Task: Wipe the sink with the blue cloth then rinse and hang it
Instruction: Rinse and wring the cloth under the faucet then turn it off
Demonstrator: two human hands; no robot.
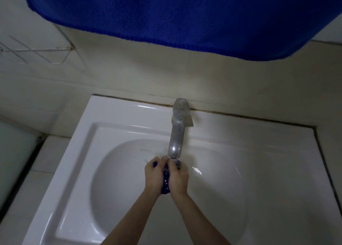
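White sink (103, 133) set in tiled surface (46, 152), tiled wall behind, blue towel (185, 13) hanging above. Left hand (154, 174) and right hand (178, 177) each grip the bunched blue cloth (166, 182) under the faucet (176, 131).

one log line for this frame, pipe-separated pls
phase: rinse | left hand + right hand: both squeezing bunched blue cloth | under faucet spout, over sink basin | hang: not yet done

Dim, bluish light; wide-angle bending at edges; slight overall blur.
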